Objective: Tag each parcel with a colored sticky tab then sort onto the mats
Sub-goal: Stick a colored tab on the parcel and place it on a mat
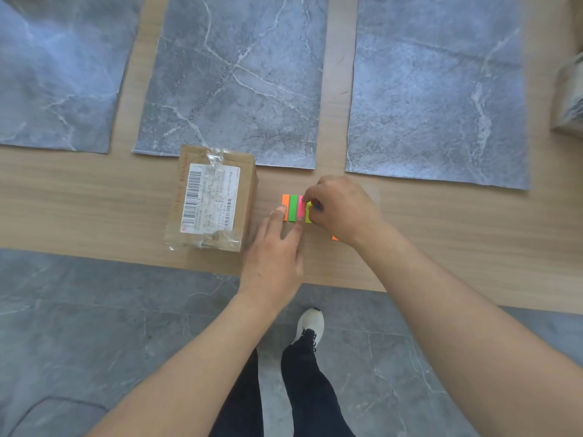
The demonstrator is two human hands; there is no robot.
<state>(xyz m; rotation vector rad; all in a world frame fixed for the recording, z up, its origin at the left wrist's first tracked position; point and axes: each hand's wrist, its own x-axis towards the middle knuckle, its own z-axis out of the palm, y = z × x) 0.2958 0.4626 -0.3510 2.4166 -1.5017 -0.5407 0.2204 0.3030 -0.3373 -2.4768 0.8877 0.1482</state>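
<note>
Head view of a person standing at a wooden desk (441, 228).

R grip (344, 209): fingers curled, thumb and forefinger clamped on the far end of a yellow tab (308, 215).

L grip (271, 250): fingers straight and apart, holding nothing. Its fingertips (280, 210) pressed on the near part of the tab pad (294, 205).

Tab pad: orange, green and pink strips lay side by side just left of the R grip. The yellow tab sat at the pad's right end, partly hidden under the R grip.

Parcel (211, 198): a brown carton w/ clear tape and a white barcode label. It lay flat on the desk just left of the L grip, apart from it. Its far end met the near edge of the centre mat (236, 74).

Mats: three grey marble-pattern mats lay beyond both grips, i.e. left mat (56, 74), centre mat and right mat (438, 89), w/ desk strips betw. them.

Second parcel (569, 96): well to the right of the R grip at the frame edge, blurred.

Orange scrap (335, 238): on the desk, just beside the R wrist.

Nearer than both grips, below the desk edge: grey tile floor (94, 310) and a white shoe (310, 324).
</note>
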